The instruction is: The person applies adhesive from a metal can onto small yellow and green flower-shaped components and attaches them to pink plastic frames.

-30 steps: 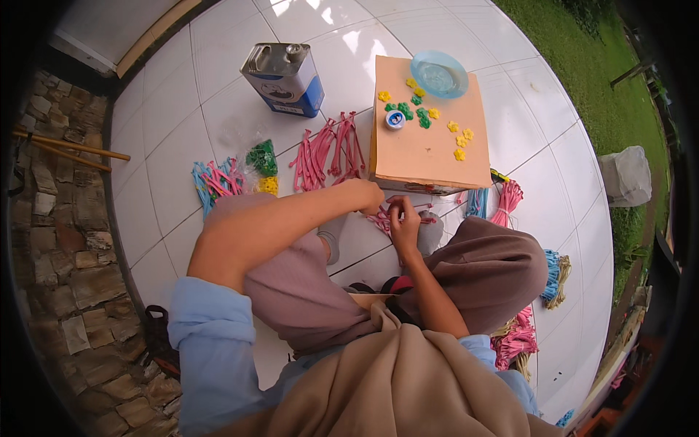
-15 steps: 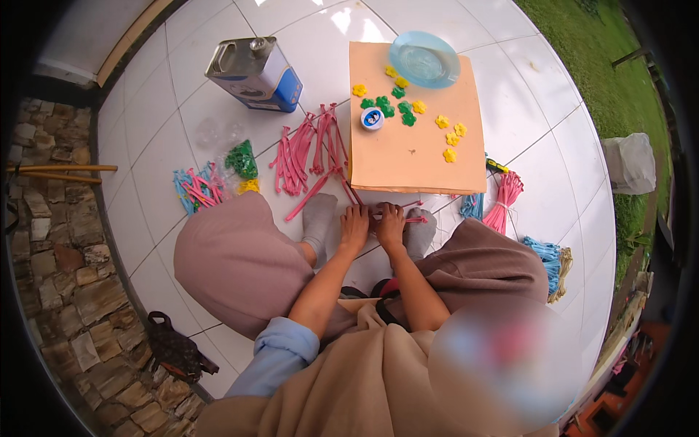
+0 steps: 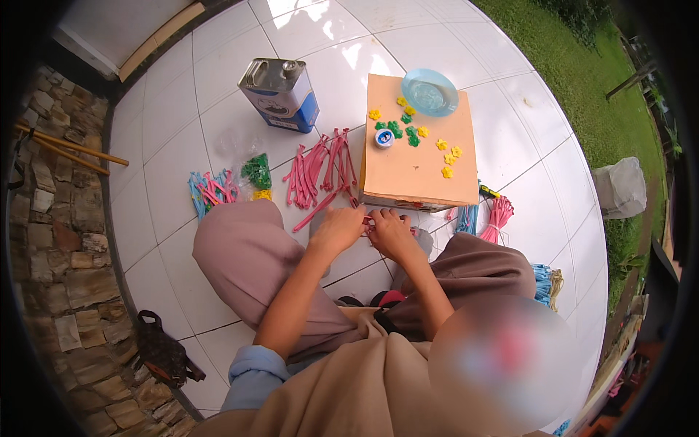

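My left hand (image 3: 345, 227) and my right hand (image 3: 391, 235) are close together above my feet, just in front of the box. Both are closed on a thin pink strap (image 3: 368, 220), and part of it shows between the fingers. The rest of the strap is mostly hidden by the hands. Left of the box lie several similar pink straps (image 3: 313, 175) with wider ends, one loose strap pointing toward my left hand. On the cardboard box (image 3: 415, 172) are yellow flower pieces (image 3: 441, 145), green flower pieces (image 3: 413, 135) and a small round white-and-blue container (image 3: 384, 138).
A pale blue plate (image 3: 430, 93) sits on the box's far end. A metal can (image 3: 280, 98) stands at the far left. Nearby are a bag of green pieces (image 3: 256, 172) and mixed straps (image 3: 211, 191). Tied pink straps (image 3: 499, 217) lie right of the box; a dark bag (image 3: 166, 351) rests left.
My hands have come closer together and lifted off the floor, the fingers now pinching the pink strap. The whole view has shifted, so the box and can appear lower.
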The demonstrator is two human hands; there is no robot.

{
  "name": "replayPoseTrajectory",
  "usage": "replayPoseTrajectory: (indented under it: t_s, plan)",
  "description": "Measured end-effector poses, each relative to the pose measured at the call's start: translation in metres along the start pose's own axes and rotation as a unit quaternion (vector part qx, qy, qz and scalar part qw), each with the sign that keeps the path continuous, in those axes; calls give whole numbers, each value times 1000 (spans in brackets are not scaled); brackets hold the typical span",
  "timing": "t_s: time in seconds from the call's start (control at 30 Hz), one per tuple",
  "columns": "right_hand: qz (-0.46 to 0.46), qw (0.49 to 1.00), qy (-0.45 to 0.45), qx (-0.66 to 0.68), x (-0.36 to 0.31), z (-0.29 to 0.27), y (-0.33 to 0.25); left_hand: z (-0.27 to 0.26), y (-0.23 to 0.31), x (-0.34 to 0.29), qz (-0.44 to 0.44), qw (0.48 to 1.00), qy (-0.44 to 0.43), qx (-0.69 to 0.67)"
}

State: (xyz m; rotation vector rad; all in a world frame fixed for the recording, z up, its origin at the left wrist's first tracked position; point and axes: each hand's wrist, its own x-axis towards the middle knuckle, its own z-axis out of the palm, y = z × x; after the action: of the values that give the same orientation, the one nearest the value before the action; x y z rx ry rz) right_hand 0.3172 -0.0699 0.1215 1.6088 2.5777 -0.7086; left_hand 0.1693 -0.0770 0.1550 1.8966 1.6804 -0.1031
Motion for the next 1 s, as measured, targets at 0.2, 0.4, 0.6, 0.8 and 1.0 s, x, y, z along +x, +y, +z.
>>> replayPoseTrajectory:
  t_s: [0.2, 0.4, 0.6, 0.8, 1.0]
  plan:
    - [-226, 947, 182, 134, -23, -128, -14, -120, 20, -30, 121, 984, 26, -129]
    - [-162, 971, 113, 135, 35, -151, 41, -110, 24, 46, 203, 957, 109, -175]
    - [-236, 968, 82, 1, 71, -116, 70, -60, 5, 72, 228, 938, 256, 49]
    - [-272, 943, 175, 81, 113, -110, 44, -66, -16, 101, 131, 934, 318, -97]
    - [-290, 944, 157, 33, 137, -116, 22, -88, -10, 100, 33, 940, 223, -255]
